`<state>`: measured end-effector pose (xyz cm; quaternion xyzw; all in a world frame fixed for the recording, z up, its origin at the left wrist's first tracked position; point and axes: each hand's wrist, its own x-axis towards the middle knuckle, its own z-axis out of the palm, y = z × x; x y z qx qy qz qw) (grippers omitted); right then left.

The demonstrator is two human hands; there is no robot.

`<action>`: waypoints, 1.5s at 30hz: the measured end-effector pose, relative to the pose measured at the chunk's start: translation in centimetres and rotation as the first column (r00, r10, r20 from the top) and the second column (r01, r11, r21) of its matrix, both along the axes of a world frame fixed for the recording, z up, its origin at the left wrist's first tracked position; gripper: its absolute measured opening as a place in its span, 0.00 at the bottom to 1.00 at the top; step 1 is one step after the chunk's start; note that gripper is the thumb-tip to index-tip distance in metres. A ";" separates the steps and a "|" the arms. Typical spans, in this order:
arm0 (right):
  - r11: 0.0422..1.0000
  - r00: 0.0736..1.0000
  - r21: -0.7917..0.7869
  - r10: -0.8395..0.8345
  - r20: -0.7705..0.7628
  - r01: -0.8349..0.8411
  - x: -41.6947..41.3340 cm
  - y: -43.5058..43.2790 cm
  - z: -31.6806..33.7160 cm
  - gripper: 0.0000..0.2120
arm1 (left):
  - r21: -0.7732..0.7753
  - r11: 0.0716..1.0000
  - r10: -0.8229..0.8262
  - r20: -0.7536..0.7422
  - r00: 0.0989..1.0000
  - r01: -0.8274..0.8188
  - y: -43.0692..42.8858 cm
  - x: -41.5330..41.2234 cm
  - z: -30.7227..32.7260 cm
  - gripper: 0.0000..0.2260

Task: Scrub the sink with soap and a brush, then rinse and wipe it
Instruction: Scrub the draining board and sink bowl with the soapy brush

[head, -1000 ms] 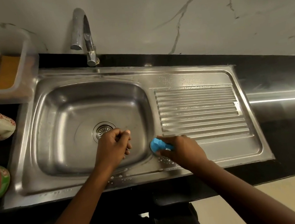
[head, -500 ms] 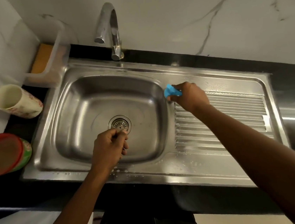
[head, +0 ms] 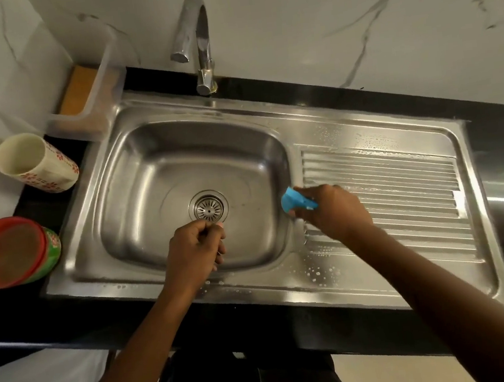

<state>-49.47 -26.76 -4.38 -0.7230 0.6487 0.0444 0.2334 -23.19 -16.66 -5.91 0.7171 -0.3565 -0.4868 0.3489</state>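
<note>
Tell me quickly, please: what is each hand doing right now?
Left hand: fingers curled over the basin, nothing visible in it.
Right hand: grips the blue brush at the basin's right rim.

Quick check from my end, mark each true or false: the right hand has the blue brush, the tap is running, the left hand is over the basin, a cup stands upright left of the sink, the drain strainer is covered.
1. The right hand grips the blue brush. True.
2. Water is running from the tap. False: no stream shows below the spout.
3. The left hand is over the basin. True; its fingers are curled.
4. The cup stands upright. False: it lies tipped on its side on the counter.
5. The drain strainer is covered. False: it shows bare, just beyond the left hand.
</note>
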 end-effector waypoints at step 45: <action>0.537 0.918 0.815 -0.171 0.358 -0.218 26.9 -0.7 -12.1 0.23 | 0.012 0.998 0.069 0.072 0.995 -0.070 1.2 17.4 -0.7 0.13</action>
